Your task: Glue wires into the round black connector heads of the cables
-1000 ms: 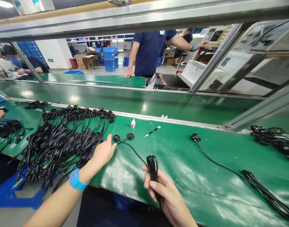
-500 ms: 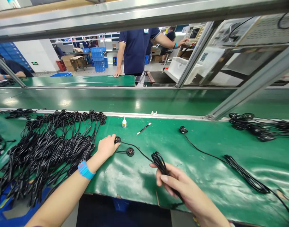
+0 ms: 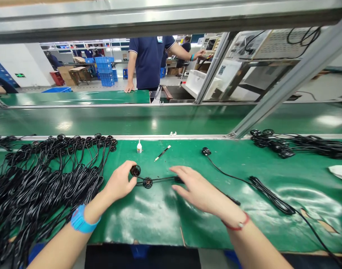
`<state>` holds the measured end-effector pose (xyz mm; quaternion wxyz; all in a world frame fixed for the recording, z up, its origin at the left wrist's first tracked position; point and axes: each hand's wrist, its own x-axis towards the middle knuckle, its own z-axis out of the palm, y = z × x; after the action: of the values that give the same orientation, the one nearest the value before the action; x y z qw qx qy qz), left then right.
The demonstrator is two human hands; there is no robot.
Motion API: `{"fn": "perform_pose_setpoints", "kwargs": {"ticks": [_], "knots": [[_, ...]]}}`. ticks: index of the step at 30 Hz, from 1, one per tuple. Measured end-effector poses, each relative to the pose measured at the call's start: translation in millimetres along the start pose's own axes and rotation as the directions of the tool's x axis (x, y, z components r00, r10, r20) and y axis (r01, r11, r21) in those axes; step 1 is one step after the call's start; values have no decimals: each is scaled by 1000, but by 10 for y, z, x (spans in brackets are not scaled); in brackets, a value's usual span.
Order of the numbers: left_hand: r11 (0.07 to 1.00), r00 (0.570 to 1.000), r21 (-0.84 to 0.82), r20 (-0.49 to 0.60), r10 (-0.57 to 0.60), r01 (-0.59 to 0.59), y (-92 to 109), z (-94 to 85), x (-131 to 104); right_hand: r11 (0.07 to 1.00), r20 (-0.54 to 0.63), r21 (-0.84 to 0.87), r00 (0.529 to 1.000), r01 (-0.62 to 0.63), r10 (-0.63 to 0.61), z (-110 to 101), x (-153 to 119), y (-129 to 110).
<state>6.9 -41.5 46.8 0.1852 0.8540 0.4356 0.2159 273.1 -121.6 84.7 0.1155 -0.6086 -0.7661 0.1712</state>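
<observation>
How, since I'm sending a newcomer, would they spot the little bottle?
On the green bench, look right of the big black cable heap. Near the far edge is the bottle, white and upright; the slim stick beside it lies flat.

The surface (image 3: pixel 148 224) before you is green, glossy and sheet-like, rippled, with a rough tear at its right. The frame (image 3: pixel 159 18) above looks like smooth, dull silver metal. Your wristband (image 3: pixel 83 220) is blue and satiny. The cables (image 3: pixel 271 196) look like black plastic with a slight shine; the crates (image 3: pixel 105 71) beyond look like blue plastic, and the boxes (image 3: pixel 67 74) like matt brown cardboard.
</observation>
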Motion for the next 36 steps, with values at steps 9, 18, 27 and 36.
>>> {"fn": "perform_pose_setpoints", "kwargs": {"ticks": [9,18,27,36], "knots": [[903,995,-422,-17,-96,79,-167,124,-29,906,119,423,992,-19,-34,669,746,-593],[570,962,-779,164,-216,261,-80,209,-77,595,123,799,992,-91,-13,739,656,-472],[229,912,-893,333,-242,387,-69,181,-32,386,123,912,990,-140,67,665,597,-446],[46,904,-912,396,-158,408,-124,153,-71,391,132,909,989,-147,66,615,567,-503]]}}
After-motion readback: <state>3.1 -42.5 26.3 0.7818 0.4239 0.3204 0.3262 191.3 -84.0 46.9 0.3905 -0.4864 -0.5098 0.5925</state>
